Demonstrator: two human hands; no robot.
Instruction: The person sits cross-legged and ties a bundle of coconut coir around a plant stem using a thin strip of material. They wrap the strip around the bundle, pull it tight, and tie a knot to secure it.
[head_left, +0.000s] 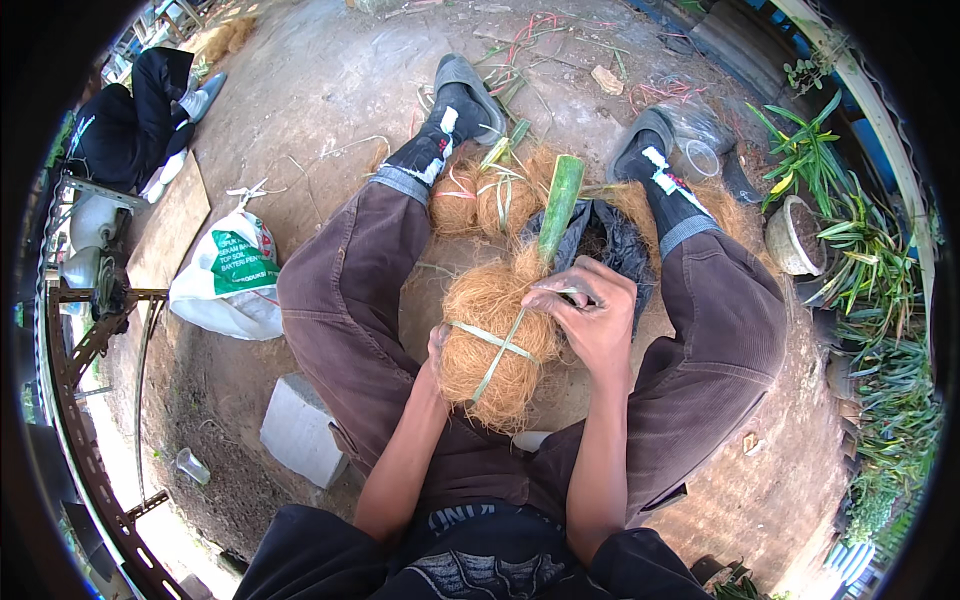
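Between my thighs sits a large ball of brown coconut fibre (469, 360), bound by pale green strips (499, 356) that cross on its upper face. My left hand (436, 351) holds the ball by its left side, and most of its fingers are hidden. At the ball's upper right, my right hand (600, 307) pinches the end of a strip between thumb and fingers. A thick green stem piece (561, 202) rises behind the ball among loose fibre. Beyond it lie smaller tied fibre balls (506, 201), one bound with pink string. A black plastic bag (643, 251) lies beside the stem.
On the left are a tied white sack (225, 307), a pale block (298, 427) and a metal frame (97, 465). Another person (120, 135) sits at the far left. Potted plants (795, 236) line the right side. Pink string (525, 37) lies on the ground ahead.
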